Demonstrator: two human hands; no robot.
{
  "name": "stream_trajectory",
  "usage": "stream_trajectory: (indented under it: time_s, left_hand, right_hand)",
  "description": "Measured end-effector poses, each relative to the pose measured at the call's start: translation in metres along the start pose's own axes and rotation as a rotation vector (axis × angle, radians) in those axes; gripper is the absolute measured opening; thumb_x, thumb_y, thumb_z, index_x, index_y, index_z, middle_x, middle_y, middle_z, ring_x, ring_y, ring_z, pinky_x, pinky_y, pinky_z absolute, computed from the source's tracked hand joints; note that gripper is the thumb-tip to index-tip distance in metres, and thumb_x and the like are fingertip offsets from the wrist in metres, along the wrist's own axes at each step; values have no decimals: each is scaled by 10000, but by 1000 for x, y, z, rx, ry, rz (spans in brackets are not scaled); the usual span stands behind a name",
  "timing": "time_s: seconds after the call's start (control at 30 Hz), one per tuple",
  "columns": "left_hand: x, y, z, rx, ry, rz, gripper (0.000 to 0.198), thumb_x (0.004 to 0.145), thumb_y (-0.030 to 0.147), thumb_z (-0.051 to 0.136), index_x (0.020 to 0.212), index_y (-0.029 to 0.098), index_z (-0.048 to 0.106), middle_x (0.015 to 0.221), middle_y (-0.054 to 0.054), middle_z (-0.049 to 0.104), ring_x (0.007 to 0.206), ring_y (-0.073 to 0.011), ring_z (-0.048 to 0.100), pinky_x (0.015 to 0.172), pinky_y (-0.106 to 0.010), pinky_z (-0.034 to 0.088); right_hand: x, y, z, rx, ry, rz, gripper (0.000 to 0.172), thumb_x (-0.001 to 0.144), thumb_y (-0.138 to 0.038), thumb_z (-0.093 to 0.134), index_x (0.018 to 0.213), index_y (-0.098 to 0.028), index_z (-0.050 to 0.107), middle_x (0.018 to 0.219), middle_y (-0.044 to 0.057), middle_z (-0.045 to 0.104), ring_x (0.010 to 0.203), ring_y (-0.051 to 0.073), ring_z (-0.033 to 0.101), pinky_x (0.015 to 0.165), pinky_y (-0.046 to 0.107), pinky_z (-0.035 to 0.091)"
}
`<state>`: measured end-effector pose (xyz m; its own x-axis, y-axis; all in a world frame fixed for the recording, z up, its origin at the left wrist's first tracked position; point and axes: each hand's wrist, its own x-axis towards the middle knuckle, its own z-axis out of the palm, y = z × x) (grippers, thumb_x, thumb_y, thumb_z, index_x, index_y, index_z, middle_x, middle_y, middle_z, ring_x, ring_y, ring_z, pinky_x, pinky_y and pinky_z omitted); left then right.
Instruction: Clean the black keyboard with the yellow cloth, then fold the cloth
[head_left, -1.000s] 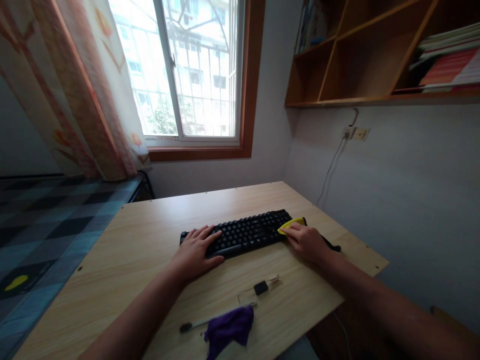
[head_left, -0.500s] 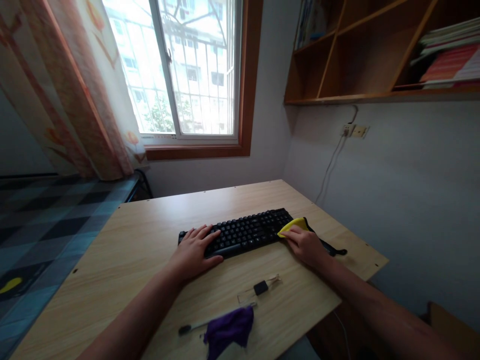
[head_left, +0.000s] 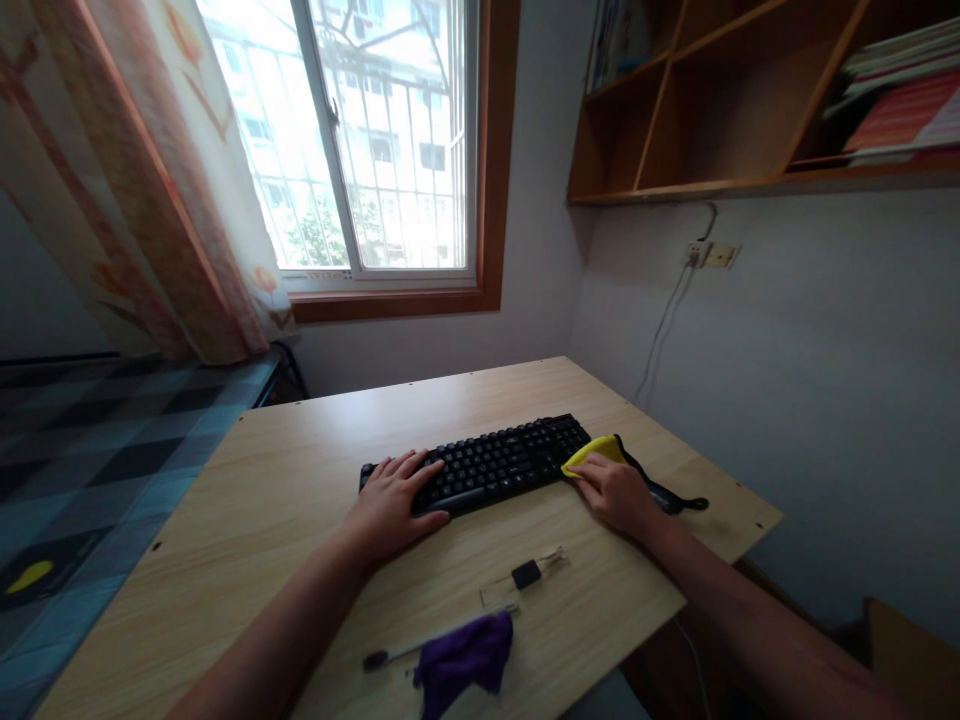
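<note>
A black keyboard (head_left: 495, 462) lies at a slant on the light wooden table (head_left: 315, 450). My left hand (head_left: 391, 503) rests over its left end, fingers spread on the keys and thumb along the front edge. At the other end, my right hand (head_left: 611, 490) pinches a yellow cloth (head_left: 600, 452) with a dark edge. The cloth touches the keyboard's right front corner. Part of the cloth is hidden behind the fingers, and its dark edge trails to the right, ending in a loop (head_left: 694, 503).
Nearer me lie a purple cloth (head_left: 469, 655), a toothbrush (head_left: 379, 659) partly under it, and a small dark block (head_left: 526, 574) with a clear piece around it. A checked bed (head_left: 150, 440) stands left, and a wooden shelf (head_left: 720, 110) hangs on the right wall.
The whole view has shifted slightly. Both hands keep nearly the same places on the keyboard, and the yellow cloth remains pinched at its right front corner.
</note>
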<state>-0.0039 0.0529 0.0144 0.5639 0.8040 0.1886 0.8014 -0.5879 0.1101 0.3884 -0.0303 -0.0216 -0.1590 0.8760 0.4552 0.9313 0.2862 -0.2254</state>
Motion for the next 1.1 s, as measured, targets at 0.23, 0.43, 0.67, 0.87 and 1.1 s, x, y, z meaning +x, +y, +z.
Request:
stream_trajectory:
  time_s: [0.23, 0.43, 0.67, 0.87, 1.1]
  left_hand:
    - [2, -2, 2, 1, -9, 16, 792, 808, 657, 665, 1493, 284, 531, 1610, -92, 417, 1465, -379, 389, 1224, -573, 258]
    - [2, -4, 2, -5, 1, 22, 797, 805, 663, 675, 1494, 287, 532, 1611, -105, 410, 1472, -383, 379, 1219, -580, 264]
    - [2, -5, 3, -14, 21, 15, 800, 795, 676, 674, 1488, 300, 540, 1602, -87, 430, 1455, -396, 402, 1215, -580, 271]
    - [2, -9, 8, -13, 43, 38, 797, 801, 684, 662, 1493, 311, 531, 1602, -84, 431, 1448, -390, 410, 1212, -575, 272]
    - [2, -8, 6, -10, 24, 31, 787, 801, 657, 682, 1491, 309, 533, 1602, -89, 431, 1451, -383, 409, 1217, -576, 266]
  right_hand:
    - [3, -8, 0, -32, -27, 28, 249, 990, -276, 542, 1095, -239, 765, 1051, 66, 741, 937, 204, 691, 820, 290, 516]
    - [8, -30, 6, -11, -44, -36, 237, 987, -258, 548, 1094, -242, 759, 1038, 57, 737, 913, 202, 692, 802, 287, 514]
    - [1, 8, -26, -107, 166, 33, 293, 1004, -274, 500, 1170, -228, 737, 1085, 87, 737, 959, 222, 686, 833, 319, 530]
    - [3, 37, -46, -241, 283, 112, 330, 1021, -288, 471, 1206, -195, 728, 1116, 111, 729, 1018, 245, 677, 846, 329, 515]
    - [8, 8, -3, -160, 19, 13, 280, 972, -263, 553, 1158, -256, 762, 1017, 61, 745, 884, 198, 693, 777, 287, 513]
